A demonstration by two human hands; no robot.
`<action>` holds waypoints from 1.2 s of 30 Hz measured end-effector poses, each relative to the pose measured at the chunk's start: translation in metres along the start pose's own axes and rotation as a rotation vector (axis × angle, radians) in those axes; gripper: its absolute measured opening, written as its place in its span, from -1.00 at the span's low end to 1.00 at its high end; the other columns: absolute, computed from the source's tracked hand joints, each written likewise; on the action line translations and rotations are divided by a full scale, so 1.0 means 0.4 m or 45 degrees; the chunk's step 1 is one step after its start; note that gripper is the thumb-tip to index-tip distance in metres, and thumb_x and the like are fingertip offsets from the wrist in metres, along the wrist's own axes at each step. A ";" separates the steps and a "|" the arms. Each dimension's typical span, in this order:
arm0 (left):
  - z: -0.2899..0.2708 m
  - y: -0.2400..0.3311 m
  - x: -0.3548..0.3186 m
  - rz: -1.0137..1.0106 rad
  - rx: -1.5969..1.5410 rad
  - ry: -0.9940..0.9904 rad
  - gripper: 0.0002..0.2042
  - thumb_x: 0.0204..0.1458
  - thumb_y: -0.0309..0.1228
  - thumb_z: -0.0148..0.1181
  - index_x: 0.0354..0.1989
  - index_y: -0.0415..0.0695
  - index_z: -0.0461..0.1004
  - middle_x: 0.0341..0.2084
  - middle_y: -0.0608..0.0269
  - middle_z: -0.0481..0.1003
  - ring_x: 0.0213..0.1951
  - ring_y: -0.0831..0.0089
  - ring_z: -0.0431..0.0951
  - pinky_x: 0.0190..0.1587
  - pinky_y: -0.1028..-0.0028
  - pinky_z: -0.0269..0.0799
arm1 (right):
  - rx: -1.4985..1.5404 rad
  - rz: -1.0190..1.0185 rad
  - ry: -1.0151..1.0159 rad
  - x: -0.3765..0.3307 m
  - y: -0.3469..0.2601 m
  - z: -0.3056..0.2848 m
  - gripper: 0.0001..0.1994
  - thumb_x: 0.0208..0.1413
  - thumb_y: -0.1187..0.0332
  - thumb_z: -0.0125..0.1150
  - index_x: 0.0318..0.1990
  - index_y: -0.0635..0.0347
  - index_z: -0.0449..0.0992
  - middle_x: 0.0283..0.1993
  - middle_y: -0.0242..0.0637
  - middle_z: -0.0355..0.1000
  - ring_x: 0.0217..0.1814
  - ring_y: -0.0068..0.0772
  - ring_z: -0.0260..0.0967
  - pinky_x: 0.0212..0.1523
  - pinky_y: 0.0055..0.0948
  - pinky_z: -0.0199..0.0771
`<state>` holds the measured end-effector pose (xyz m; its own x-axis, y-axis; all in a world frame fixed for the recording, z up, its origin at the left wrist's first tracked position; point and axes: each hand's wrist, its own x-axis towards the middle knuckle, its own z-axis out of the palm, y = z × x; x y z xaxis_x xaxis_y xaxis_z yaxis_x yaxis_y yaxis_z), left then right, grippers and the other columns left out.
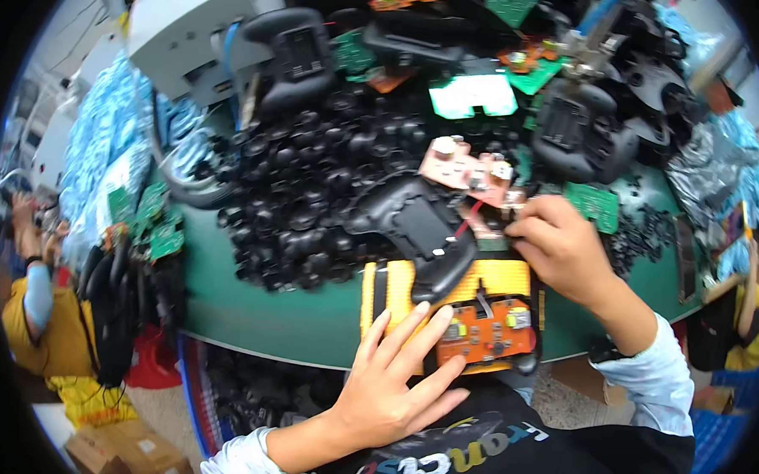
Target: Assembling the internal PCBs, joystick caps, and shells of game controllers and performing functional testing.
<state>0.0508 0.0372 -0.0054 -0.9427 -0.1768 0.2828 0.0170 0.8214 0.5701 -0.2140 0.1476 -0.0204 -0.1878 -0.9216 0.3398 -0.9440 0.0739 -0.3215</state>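
My left hand [397,383] is open with fingers spread. Its fingertips reach the near end of a black game controller shell [418,226] and the left edge of an orange circuit board [498,334]. That board lies at the near edge of a yellow ribbed mat [395,276], with a grey cable on its upper side. My right hand [565,249] is closed in a pinch beyond the mat, beside a pinkish circuit board [467,169]. What its fingertips hold, if anything, is too small and blurred to name. A thin red wire runs near the shell.
Heaped black caps [314,183] cover the table's left middle. Controller shells [579,131] and green boards [593,206] lie at the far right. A grey metal box [193,38] stands at the back left. The green table's [249,320] curved near edge is before me. People work at both sides.
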 end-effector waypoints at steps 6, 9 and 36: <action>-0.089 -0.110 0.016 -0.262 0.507 0.435 -0.70 -0.20 -0.63 0.37 -0.21 -0.18 0.59 -0.32 0.17 0.43 -0.32 0.23 0.41 -0.25 0.30 0.34 | 0.199 0.114 0.277 -0.093 -0.036 -0.044 -0.74 -0.19 0.71 0.31 -0.28 0.26 0.53 -0.20 -0.12 0.50 -0.21 -0.11 0.51 -0.28 -0.30 0.55; -0.069 -0.161 0.039 -0.345 0.625 0.465 -0.67 -0.22 -0.62 0.38 -0.19 -0.14 0.56 -0.38 0.21 0.35 -0.35 0.26 0.34 -0.25 0.32 0.27 | 0.125 0.069 0.245 -0.132 -0.057 -0.018 -0.72 -0.17 0.72 0.31 -0.23 0.28 0.54 -0.15 -0.08 0.50 -0.24 -0.15 0.51 -0.29 -0.34 0.54; -0.066 -0.002 -0.063 0.245 -0.087 -0.203 -0.67 -0.27 -0.47 0.33 -0.21 -0.04 0.63 0.09 0.27 0.51 -0.32 0.45 0.45 -0.37 0.51 0.31 | 0.827 -0.005 0.062 -0.132 -0.215 -0.030 -0.76 -0.16 0.56 0.50 -0.25 0.21 0.66 -0.27 -0.25 0.50 -0.26 -0.37 0.53 -0.07 -0.37 0.66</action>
<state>0.0833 0.0269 0.0073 -0.9605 0.0714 0.2690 0.2186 0.7919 0.5702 -0.1262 0.1946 -0.0001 -0.2109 -0.9019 0.3769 -0.5913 -0.1893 -0.7839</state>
